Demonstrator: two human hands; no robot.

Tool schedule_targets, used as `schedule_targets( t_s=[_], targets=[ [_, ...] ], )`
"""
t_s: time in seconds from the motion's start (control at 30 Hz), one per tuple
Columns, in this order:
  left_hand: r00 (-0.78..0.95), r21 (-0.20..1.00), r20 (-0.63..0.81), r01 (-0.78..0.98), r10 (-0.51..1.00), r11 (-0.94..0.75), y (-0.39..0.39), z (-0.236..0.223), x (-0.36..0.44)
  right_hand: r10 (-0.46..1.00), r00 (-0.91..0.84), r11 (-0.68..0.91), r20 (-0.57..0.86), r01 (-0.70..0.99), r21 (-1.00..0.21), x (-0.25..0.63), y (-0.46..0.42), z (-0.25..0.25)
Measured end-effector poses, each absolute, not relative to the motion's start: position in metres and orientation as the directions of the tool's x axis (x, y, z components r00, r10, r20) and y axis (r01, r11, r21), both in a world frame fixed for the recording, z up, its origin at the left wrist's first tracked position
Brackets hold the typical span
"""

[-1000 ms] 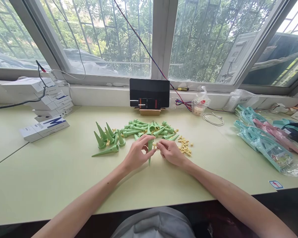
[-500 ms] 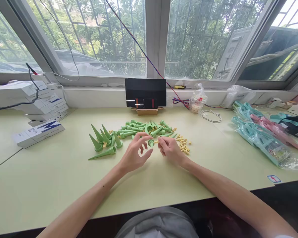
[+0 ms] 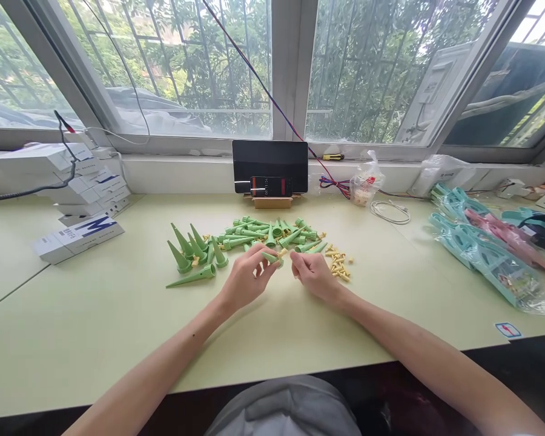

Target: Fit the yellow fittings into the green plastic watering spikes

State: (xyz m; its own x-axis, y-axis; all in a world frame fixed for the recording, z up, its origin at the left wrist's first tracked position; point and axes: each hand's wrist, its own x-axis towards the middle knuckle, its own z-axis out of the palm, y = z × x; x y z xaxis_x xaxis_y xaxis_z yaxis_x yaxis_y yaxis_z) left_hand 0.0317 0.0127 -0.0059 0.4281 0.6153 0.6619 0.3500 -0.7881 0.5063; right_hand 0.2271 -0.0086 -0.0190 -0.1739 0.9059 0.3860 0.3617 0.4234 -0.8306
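My left hand (image 3: 247,275) is closed on a green plastic watering spike (image 3: 269,257), its wide end turned to the right. A small yellow valve piece (image 3: 282,253) sticks up at that wide end. Just to the right, my right hand (image 3: 312,274) is closed with fingers curled, apart from the spike; whether anything is inside it is hidden. Behind both hands lies a heap of green spikes (image 3: 247,230). Several spikes stand upright (image 3: 181,260) at the left, with one lying spike (image 3: 193,278) in front of them. Loose yellow valve pieces (image 3: 339,266) lie beside my right hand.
A phone (image 3: 271,186) leans against a dark tablet (image 3: 270,160) at the back. White boxes (image 3: 79,239) are stacked at the left. A coiled white cable (image 3: 390,213), a plastic bag (image 3: 366,184) and wrapped turquoise hangers (image 3: 485,248) are on the right.
My left fingers have closed on the green spike. The yellow piece, held by my right fingers before, is now at the spike's wide end, and my right hand is apart from it.
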Motion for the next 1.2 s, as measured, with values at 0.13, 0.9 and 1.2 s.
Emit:
schedule_targets(
  t_s=[0.13, 0.9, 1.2],
  targets=[
    [0.403, 0.525, 0.661, 0.354, 0.633, -0.774, 0.011, -0.005, 0.032, 0.88, -0.246, 0.473, 0.406, 0.389, -0.791, 0.227, -0.009, -0.019],
    [0.033, 0.46, 0.454, 0.847, 0.89, -0.266, 0.027, 0.009, 0.01, 0.835, -0.364, 0.54, 0.413, 0.399, -0.741, 0.226, -0.011, -0.018],
    [-0.012, 0.435, 0.43, 0.879, 0.903, -0.195, 0.03, 0.013, 0.005, 0.841, -0.371, 0.528, 0.393, 0.41, -0.744, 0.227, -0.011, -0.02]
  ],
)
